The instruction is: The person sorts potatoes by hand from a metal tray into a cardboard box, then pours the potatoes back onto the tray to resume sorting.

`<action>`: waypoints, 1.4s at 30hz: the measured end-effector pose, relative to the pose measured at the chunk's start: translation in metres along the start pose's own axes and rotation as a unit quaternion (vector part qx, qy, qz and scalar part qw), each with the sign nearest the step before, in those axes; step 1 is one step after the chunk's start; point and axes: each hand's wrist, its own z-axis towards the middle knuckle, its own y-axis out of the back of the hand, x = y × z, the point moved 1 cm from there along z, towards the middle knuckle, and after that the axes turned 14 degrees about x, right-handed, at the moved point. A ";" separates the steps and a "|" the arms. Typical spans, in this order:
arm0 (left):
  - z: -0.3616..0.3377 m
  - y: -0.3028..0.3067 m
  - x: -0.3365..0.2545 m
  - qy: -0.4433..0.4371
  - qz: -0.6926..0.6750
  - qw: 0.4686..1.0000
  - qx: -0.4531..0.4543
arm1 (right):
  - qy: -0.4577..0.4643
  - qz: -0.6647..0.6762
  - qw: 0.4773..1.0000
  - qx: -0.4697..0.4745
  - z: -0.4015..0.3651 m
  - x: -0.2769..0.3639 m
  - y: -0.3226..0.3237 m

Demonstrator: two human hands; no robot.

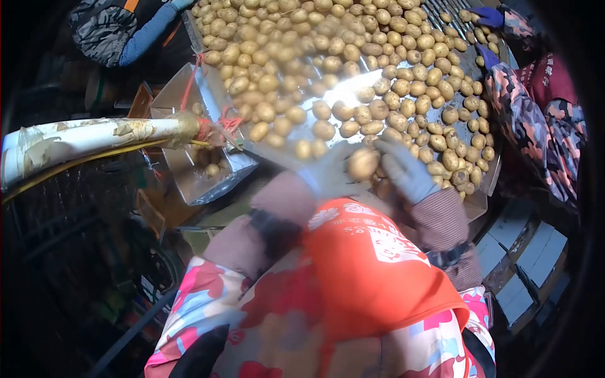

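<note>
Tan, firm and rounded, the potato (362,165) sits raised between our two gloved hands, at the near edge of the tabletop (340,93). We judge it dense for its size, rigid, and dusty rather than slick. A wrap around its broad middle should hold best, and a drop would likely bruise it.

Our left hand (328,177) lies against it, but blur keeps us from telling whether those fingers are closed. Our right hand (404,171), just beside it, has its fingers spread over the loose potatoes (296,63).

Sheet metal forms the tabletop — shiny where bare, and crowded with potatoes that we expect to roll when nudged. A metal chute (183,94) opens at the left beside a white pipe (88,140). Room is tight — a co-worker's blue-gloved hand (486,16) works the far right corner.
</note>
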 end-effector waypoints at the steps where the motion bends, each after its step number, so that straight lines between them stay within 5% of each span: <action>1: 0.009 -0.009 0.005 0.030 -0.106 0.993 -0.029 | 0.039 -0.025 0.999 0.007 0.000 -0.004 -0.017; 2: 0.009 -0.014 0.010 0.060 -0.214 0.973 -0.058 | -0.003 -0.031 0.999 -0.011 0.000 -0.022 -0.034; 4: -0.013 0.012 0.024 0.006 0.044 0.997 -0.065 | -0.157 -0.021 0.985 -0.070 0.005 -0.043 -0.039; 5: -0.029 0.031 0.030 -0.020 0.174 0.982 -0.068 | -0.128 -0.021 0.985 -0.111 0.005 -0.075 -0.035; 7: -0.070 0.035 0.012 -0.005 0.209 0.970 -0.122 | -0.118 -0.056 0.963 -0.238 0.009 -0.099 -0.002; 9: -0.124 0.059 -0.018 -0.024 -0.081 0.990 -0.113 | -0.247 -0.157 0.939 -0.179 0.010 -0.091 0.044; 10: -0.154 0.087 -0.021 -0.078 -0.281 0.955 -0.054 | -0.229 -0.219 0.936 -0.150 0.010 -0.107 0.058; 13: -0.254 0.125 -0.066 -0.254 -0.152 0.892 -0.341 | -0.211 -0.307 0.906 -0.200 0.028 -0.076 0.078; 14: -0.271 0.128 -0.078 -0.314 -0.165 0.850 -0.390 | -0.180 -0.289 0.897 -0.281 0.047 -0.041 0.062; 15: -0.274 0.127 -0.085 -0.360 -0.176 0.810 -0.428 | -0.133 -0.332 0.907 -0.223 0.070 -0.011 0.050; 16: -0.269 0.120 -0.089 -0.386 -0.186 0.784 -0.449 | -0.007 -0.373 0.890 -0.264 0.096 0.013 0.026; 17: -0.258 0.111 -0.086 -0.375 -0.192 0.788 -0.449 | -0.020 -0.377 0.905 -0.198 0.109 0.040 0.011; 18: -0.243 0.103 -0.081 -0.343 -0.195 0.810 -0.434 | -0.088 -0.353 0.923 -0.122 0.129 0.040 -0.006; 20: -0.217 0.096 -0.060 -0.210 -0.166 0.895 -0.357 | -0.010 -0.410 0.876 -0.255 0.151 0.009 -0.049; 23: -0.156 0.055 -0.033 -0.049 -0.126 0.967 -0.217 | -0.122 -0.360 0.906 -0.186 0.162 0.005 -0.060; 26: -0.099 0.001 -0.042 -0.093 -0.187 0.971 -0.119 | -0.123 -0.229 0.963 -0.075 0.115 0.088 -0.050; 28: -0.068 0.003 -0.037 -0.084 -0.078 0.984 -0.135 | 0.123 -0.144 0.982 -0.022 0.101 0.047 -0.082; 30: -0.063 0.016 -0.035 -0.079 -0.095 0.987 -0.101 | 0.188 -0.134 0.970 -0.069 0.083 0.023 -0.086; 33: -0.120 0.066 -0.037 -0.084 -0.252 0.963 0.045 | -0.104 -0.170 0.943 -0.267 -0.002 -0.006 -0.037; 34: -0.149 0.084 -0.044 -0.094 -0.254 0.956 0.109 | -0.180 0.009 0.909 -0.376 -0.032 -0.026 -0.026; 36: -0.210 0.099 -0.067 -0.163 -0.245 0.950 0.104 | -0.290 -0.065 0.846 -0.442 -0.090 -0.065 0.012; 37: -0.249 0.143 -0.073 -0.259 -0.264 0.918 -0.144 | -0.343 -0.100 0.809 -0.467 -0.111 -0.083 0.028; 39: -0.295 0.190 -0.077 -0.308 -0.261 0.794 -0.455 | -0.346 -0.096 0.820 -0.446 -0.109 -0.115 0.032; 41: -0.312 0.195 -0.082 -0.236 -0.256 0.726 -0.593 | -0.334 -0.140 0.832 -0.420 -0.088 -0.128 0.034; 42: -0.290 0.163 -0.083 -0.247 -0.206 0.812 -0.486 | -0.324 -0.170 0.830 -0.421 -0.073 -0.124 0.031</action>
